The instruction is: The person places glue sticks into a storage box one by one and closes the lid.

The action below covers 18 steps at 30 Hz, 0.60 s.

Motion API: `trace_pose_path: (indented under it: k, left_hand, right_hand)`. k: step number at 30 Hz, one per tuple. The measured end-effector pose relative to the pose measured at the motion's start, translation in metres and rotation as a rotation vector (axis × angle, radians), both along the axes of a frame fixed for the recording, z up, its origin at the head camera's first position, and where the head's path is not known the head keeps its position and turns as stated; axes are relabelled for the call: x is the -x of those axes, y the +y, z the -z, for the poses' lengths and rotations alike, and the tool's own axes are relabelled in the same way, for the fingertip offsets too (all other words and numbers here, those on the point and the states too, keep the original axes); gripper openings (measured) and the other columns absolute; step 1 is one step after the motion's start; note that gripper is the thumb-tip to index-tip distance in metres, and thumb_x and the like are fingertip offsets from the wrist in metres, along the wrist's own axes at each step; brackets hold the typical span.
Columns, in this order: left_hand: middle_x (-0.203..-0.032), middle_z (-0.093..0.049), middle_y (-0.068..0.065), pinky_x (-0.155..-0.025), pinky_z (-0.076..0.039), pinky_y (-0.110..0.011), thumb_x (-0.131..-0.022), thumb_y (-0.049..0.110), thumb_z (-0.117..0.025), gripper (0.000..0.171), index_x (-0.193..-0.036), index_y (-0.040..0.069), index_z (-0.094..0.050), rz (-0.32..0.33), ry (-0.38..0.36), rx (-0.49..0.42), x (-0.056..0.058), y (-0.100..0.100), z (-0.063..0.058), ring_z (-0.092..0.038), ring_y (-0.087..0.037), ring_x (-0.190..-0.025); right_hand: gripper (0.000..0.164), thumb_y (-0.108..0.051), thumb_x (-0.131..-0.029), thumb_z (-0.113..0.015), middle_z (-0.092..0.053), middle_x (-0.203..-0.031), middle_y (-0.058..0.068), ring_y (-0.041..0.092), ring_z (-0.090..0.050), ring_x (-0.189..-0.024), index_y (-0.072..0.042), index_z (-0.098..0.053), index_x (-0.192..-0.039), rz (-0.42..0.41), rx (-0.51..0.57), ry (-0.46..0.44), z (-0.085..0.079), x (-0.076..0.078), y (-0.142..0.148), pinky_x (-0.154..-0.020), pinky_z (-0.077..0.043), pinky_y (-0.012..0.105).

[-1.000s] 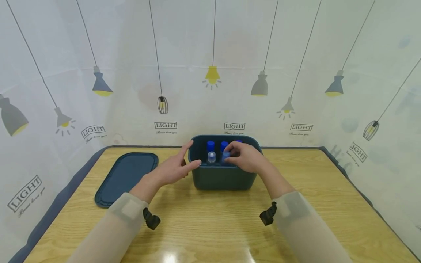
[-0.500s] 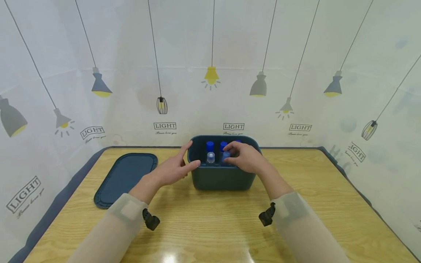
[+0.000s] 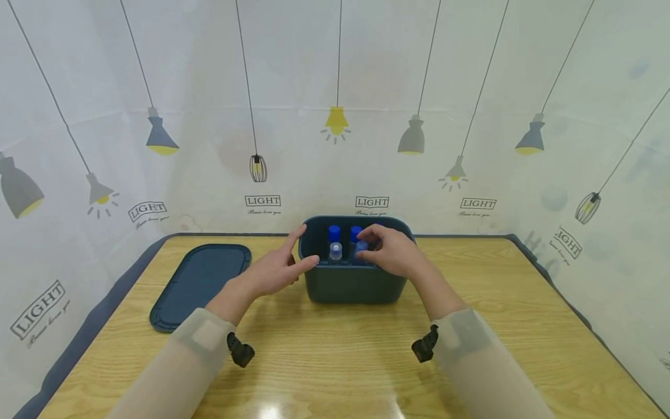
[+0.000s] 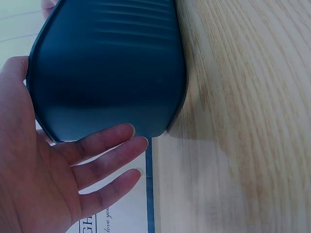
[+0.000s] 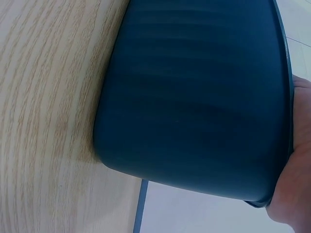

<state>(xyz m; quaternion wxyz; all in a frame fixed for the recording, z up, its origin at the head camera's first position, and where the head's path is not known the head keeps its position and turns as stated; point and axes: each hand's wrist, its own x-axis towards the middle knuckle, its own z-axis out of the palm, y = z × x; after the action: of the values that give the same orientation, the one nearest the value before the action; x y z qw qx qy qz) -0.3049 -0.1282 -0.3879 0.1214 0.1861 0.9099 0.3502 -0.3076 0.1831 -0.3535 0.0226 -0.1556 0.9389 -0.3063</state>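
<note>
A dark blue-green bin (image 3: 356, 285) stands on the wooden table with several small bottles upright inside. My right hand (image 3: 396, 251) reaches over its front rim, thumb and fingers pinching the top of a blue-capped bottle (image 3: 360, 249). Left of that is a bottle with a clear top (image 3: 335, 251); behind them show blue-capped bottles (image 3: 334, 234). My left hand (image 3: 269, 271) rests at the bin's left end, thumb and index finger extended at the rim. In the left wrist view, the other fingers (image 4: 104, 160) lie loosely extended beside the wall. The right wrist view hides my right fingertips behind the bin.
A dark blue lid (image 3: 204, 285) lies flat on the table (image 3: 335, 361) left of the bin. Behind the table hangs a pale backdrop (image 3: 293, 116) printed with lamps. Black wrist cameras (image 3: 241, 350) sit at both cuffs.
The pinched bottle's top has shifted very slightly to the right in my right hand's fingers. My left hand and the bin stay put.
</note>
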Motion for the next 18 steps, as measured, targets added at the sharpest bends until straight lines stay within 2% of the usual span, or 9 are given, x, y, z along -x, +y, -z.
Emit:
trace_pose_path:
  k: [11,15,18]
  left_hand:
    - [-0.115,-0.077,-0.014,-0.083,-0.057,-0.042,-0.101,0.084,-0.051,0.098,-0.174,0.050,0.006,0.003,0.004,-0.005,0.0003,-0.0013,0.0009,-0.074,-0.032,-0.101]
    - [-0.114,-0.077,-0.014,-0.082,-0.057,-0.042,-0.101,0.083,-0.051,0.098,-0.174,0.050,0.006,0.007,0.009,-0.001,0.0001,-0.0011,0.0006,-0.074,-0.032,-0.101]
    - [-0.114,-0.077,-0.015,-0.081,-0.056,-0.042,-0.101,0.083,-0.051,0.098,-0.175,0.049,0.005,0.011,0.011,-0.004,-0.0002,-0.0004,0.0000,-0.074,-0.033,-0.100]
  right_hand:
    - [0.053,-0.046,-0.103,-0.078,-0.068,-0.149,0.006,0.028,-0.070,-0.122,-0.018,-0.067,-0.146,0.034,0.010,0.032,0.0011,-0.0015,0.0011,-0.100,-0.060,0.051]
    - [0.052,-0.048,-0.104,-0.075,-0.070,-0.143,0.007,0.027,-0.071,-0.116,-0.018,-0.067,-0.146,0.042,0.042,0.085,0.0036,-0.0027,0.0029,-0.095,-0.060,0.050]
    - [0.048,-0.044,-0.106,-0.074,-0.070,-0.140,0.008,0.028,-0.071,-0.115,-0.016,-0.067,-0.144,0.057,0.100,0.162,0.0057,-0.0047,0.0042,-0.095,-0.060,0.051]
